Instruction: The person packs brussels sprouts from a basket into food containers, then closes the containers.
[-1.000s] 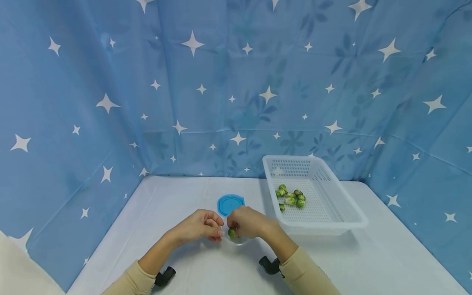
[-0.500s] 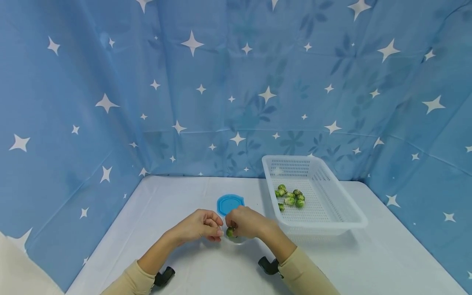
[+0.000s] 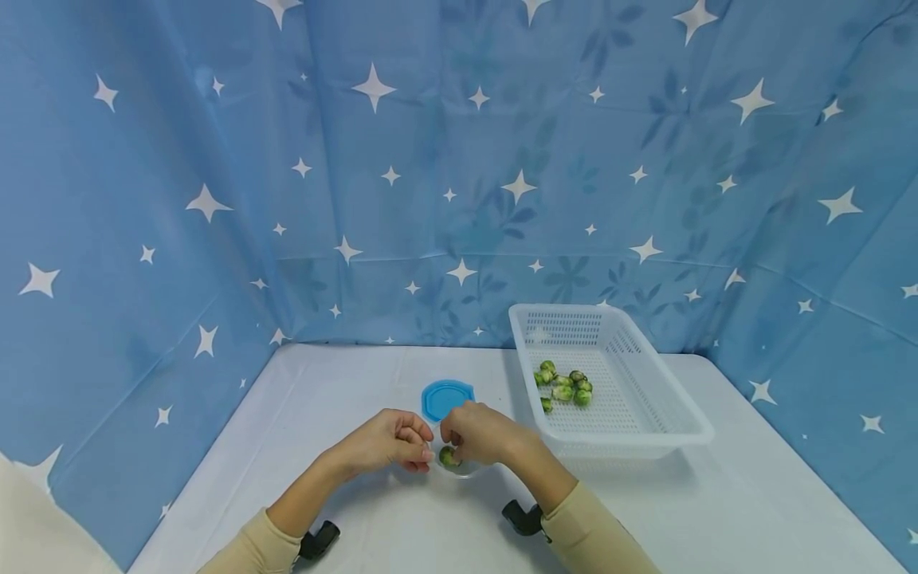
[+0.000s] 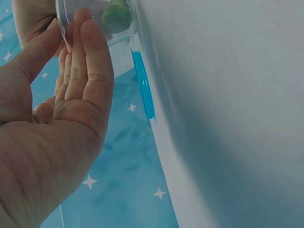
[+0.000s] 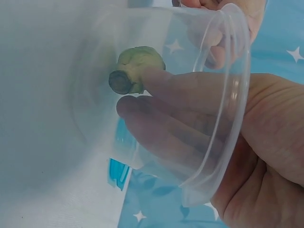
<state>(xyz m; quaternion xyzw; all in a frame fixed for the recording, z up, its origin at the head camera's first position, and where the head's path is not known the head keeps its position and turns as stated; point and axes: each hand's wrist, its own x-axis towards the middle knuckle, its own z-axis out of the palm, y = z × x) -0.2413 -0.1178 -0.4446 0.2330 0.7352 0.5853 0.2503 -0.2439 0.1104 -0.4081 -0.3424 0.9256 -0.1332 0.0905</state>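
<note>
In the head view my left hand (image 3: 398, 440) is at the left side of a small clear plastic container (image 4: 127, 39). Its thumb and fingers hold the container near the rim. My right hand (image 3: 479, 433) reaches into the container from the right. Seen in the right wrist view, the thumb (image 5: 185, 88) lies against a green Brussels sprout (image 5: 142, 61), with fingertips (image 5: 130, 105) close by on the other side, pinching it inside the container. The sprout's cut stem points towards that camera. From above, the right hand covers much of the container.
A blue lid (image 3: 446, 399) lies just behind the container on the white table (image 3: 344, 391). To the right stands a white perforated basket (image 3: 631, 437), with several Brussels sprouts (image 3: 566, 388) at its left side. A blue star-patterned curtain (image 3: 402, 215) hangs behind and beside the table.
The sprout under my right hand has shifted slightly downward and left inside the container. Both hands have stayed almost in place.
</note>
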